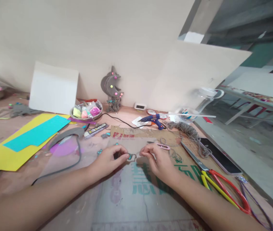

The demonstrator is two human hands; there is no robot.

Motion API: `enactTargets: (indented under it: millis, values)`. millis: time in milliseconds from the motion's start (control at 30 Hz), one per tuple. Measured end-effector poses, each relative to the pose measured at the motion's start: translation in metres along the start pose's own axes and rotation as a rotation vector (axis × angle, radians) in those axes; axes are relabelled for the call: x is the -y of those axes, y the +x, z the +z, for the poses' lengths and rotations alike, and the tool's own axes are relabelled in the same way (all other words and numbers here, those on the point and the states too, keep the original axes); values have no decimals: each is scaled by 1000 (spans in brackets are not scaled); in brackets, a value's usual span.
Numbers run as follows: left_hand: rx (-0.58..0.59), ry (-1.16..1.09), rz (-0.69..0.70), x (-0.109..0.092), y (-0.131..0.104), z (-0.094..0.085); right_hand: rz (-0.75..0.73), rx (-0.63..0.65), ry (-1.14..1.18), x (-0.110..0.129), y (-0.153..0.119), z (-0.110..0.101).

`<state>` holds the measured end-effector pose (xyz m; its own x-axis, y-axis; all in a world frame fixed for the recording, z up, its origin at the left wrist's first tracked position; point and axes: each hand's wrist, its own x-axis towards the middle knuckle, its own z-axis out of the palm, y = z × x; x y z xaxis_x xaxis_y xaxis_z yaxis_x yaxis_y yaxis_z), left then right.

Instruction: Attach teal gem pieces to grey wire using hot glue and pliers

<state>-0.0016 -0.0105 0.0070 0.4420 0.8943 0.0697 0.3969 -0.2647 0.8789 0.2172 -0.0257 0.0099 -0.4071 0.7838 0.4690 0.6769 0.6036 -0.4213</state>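
My left hand (111,158) pinches a small teal bead-like piece (130,156) between thumb and forefinger. From that piece a short grey cord (134,157) curls toward my right hand (156,159). The right thumb and fingertips are pressed together just across from it; what they hold is too small to make out. Both hands are over a printed cardboard sheet (124,205) under a clear cover. Beside the left hand are more small teal pieces (99,152). Behind the right hand lie a pink-handled cutter (163,146) and loose grey cord (175,156).
Red-and-yellow scissors (208,170), a phone (220,155) and a grey yarn bundle (190,133) lie on the right. A blue glue gun (153,119) and a bowl of coloured packets (87,110) stand behind. A moon-shaped ornament (111,85) leans against the wall; turquoise sheet (37,133) lies left.
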Motion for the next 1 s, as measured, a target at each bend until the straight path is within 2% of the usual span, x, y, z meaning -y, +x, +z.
enactTargets:
  millis: [100, 233, 500, 767, 1000]
  values:
    - [-4, -21, 5, 1, -1, 2, -20, 39, -93, -4, -1, 6]
    - [-17, -30, 26, 6, -2, 3, 27, 61, -150, -8, 0, 12]
    - [-33, -42, 60, 13, 1, 6, 36, -7, -171, -7, 3, 6]
    - [-36, 3, 91, 10, -2, 6, 24, 4, -183, -10, 1, 5]
    - [-26, -26, 50, 7, -5, 6, -10, 54, -113, -11, 0, 8]
